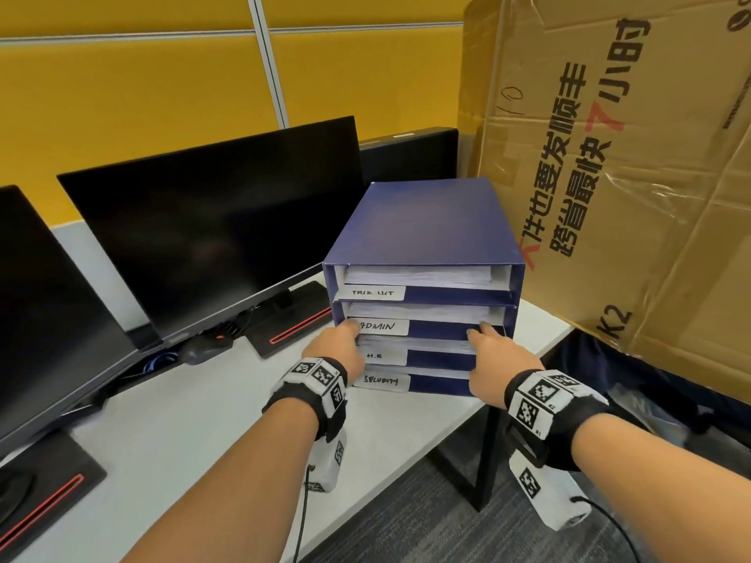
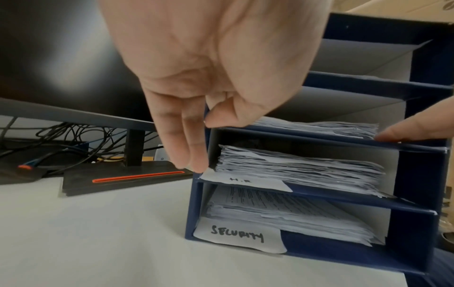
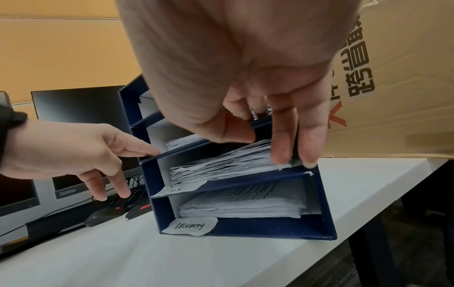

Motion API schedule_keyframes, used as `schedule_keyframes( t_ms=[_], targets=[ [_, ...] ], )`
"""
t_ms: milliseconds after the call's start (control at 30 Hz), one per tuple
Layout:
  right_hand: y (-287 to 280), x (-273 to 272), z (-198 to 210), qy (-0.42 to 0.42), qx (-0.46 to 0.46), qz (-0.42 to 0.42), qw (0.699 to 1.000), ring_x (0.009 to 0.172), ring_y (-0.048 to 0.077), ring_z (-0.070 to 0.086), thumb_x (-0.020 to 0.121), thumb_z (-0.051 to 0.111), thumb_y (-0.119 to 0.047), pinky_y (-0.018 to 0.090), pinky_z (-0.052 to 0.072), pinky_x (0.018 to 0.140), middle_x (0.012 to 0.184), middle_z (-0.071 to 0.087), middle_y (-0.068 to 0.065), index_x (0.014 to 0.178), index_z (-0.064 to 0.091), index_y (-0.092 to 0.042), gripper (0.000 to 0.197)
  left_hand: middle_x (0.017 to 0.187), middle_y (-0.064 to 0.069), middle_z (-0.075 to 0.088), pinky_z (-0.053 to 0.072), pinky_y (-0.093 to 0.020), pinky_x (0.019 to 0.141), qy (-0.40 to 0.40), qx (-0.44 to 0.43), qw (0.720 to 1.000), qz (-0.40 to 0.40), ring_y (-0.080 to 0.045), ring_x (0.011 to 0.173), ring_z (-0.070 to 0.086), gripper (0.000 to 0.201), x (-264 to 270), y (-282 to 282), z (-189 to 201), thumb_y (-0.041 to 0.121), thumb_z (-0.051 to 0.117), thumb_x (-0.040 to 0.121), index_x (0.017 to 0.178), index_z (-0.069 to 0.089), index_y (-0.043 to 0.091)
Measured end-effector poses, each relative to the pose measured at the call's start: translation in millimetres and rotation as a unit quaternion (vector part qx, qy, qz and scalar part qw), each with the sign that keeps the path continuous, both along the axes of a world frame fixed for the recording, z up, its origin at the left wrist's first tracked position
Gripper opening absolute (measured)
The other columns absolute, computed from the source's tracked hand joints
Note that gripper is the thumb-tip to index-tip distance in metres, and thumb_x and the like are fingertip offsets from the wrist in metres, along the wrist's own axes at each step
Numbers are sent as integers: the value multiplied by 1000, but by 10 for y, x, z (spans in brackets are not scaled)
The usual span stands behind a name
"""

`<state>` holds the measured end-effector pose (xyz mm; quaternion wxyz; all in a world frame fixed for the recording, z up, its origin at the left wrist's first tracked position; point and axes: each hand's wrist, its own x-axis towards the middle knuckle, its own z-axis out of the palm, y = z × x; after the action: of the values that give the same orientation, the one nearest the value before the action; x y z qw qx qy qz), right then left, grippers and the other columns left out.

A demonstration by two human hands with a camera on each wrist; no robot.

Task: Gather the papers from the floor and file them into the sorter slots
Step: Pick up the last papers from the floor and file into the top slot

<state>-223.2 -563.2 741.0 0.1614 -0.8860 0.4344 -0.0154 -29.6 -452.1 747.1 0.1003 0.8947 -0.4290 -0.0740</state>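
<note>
A person's two hands work at the front of a blue four-slot paper sorter (image 1: 422,237) standing on a white tabletop (image 1: 203,420), its open mouth facing the person and its long axis running back toward a yellow partition (image 1: 142,95). The left hand (image 1: 337,351) rests fingertips on the left end of the shelf edge by the ADMIN label (image 1: 380,327), grasping nothing; the right hand (image 1: 495,359) lays extended fingers against the right front edge of the paper stack (image 3: 221,165) in the H.R slot, its thumb above, apparently squaring loose sheets flush rather than gripping them. All four slots, TASK LIST (image 1: 374,293) down to SECURITY (image 2: 237,235), hold white papers lying flat, short edges outward, ragged at the front. Judging by this, filing looks nearly complete. Dark monitors (image 1: 219,221) stand left; a large cardboard box (image 1: 630,156) leans at right.
</note>
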Motion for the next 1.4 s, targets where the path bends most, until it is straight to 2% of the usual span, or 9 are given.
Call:
schedule_keyframes(
  t_ms=[200, 400, 467, 600, 733, 1033, 1100, 1200, 1400],
  targets=[
    [-52, 63, -47, 16, 21, -19, 999, 133, 24, 42, 86, 52, -12, 38, 42, 105, 160, 1, -6, 152, 11, -17, 78, 137, -6, 50, 50, -42, 94, 27, -2, 1000, -1, -33, 113, 57, 63, -18, -85, -29, 3, 55, 83, 140, 37, 21],
    [-52, 89, -29, 12, 23, -25, 999, 137, 23, 37, 86, 51, -13, 38, 40, 107, 161, 1, -4, 152, 10, -16, 78, 159, 2, 21, 41, -42, 107, 42, 5, 999, -25, -33, 131, 45, 70, -10, -189, -56, -2, 50, 85, 148, 29, 18],
    [-49, 75, -28, 4, 15, -22, 1000, 135, 24, 39, 86, 52, -13, 39, 41, 106, 160, 7, -3, 151, 15, -15, 75, 155, -1, 31, 44, -42, 105, 47, -12, 999, -25, -33, 128, 49, 66, -1, -182, -90, -1, 48, 85, 146, 33, 21],
    [-17, -32, -30, -81, -47, -14, 995, 112, 24, 56, 87, 50, -10, 34, 48, 94, 133, 51, 0, 128, 52, -18, 42, 115, -4, 63, 52, -35, 83, 22, -101, 994, 23, -28, 100, 60, 47, 3, -64, -120, 2, 47, 84, 119, 62, 30],
    [39, -110, -174, -89, -54, 15, 994, 103, 22, 59, 88, 47, -10, 30, 49, 86, 110, 59, -3, 101, 66, -22, 25, 105, -1, 68, 52, -34, 83, 8, -120, 991, 62, -25, 95, 61, 30, 30, 43, -161, 5, 50, 85, 97, 70, 24],
    [20, -11, -581, -192, 182, -121, 957, 98, 31, 60, 80, 55, -7, 38, 52, 88, 114, 58, 10, 140, 21, -19, 69, 117, -16, 61, 54, -47, 87, 188, -75, 978, 43, -40, 97, 62, 52, 45, -70, -509, 2, 49, 83, 129, 44, 26],
    [-47, 49, -645, -224, 219, -145, 938, 96, 34, 62, 75, 58, -9, 47, 54, 86, 113, 58, 12, 137, 22, -25, 73, 119, -14, 56, 53, -53, 87, 270, -89, 957, 52, -37, 88, 62, 44, -2, -133, -515, 7, 49, 90, 126, 40, 29],
    [-106, 110, -613, -274, 269, -189, 904, 88, 32, 65, 78, 56, 0, 45, 58, 75, 106, 58, 17, 130, 30, -9, 59, 109, -15, 58, 58, -40, 62, 314, -145, 933, 99, -28, 74, 64, 55, -58, -224, -500, -4, 54, 87, 136, 35, 14],
    [-232, 129, -563, -316, 324, -204, 868, 90, 33, 64, 84, 50, 8, 38, 57, 69, 122, 54, 26, 133, 34, -2, 52, 116, -17, 59, 60, -42, 70, 387, -191, 895, 115, -25, 79, 64, 59, 2, -293, -522, -12, 49, 86, 139, 34, 6]
  ],
)
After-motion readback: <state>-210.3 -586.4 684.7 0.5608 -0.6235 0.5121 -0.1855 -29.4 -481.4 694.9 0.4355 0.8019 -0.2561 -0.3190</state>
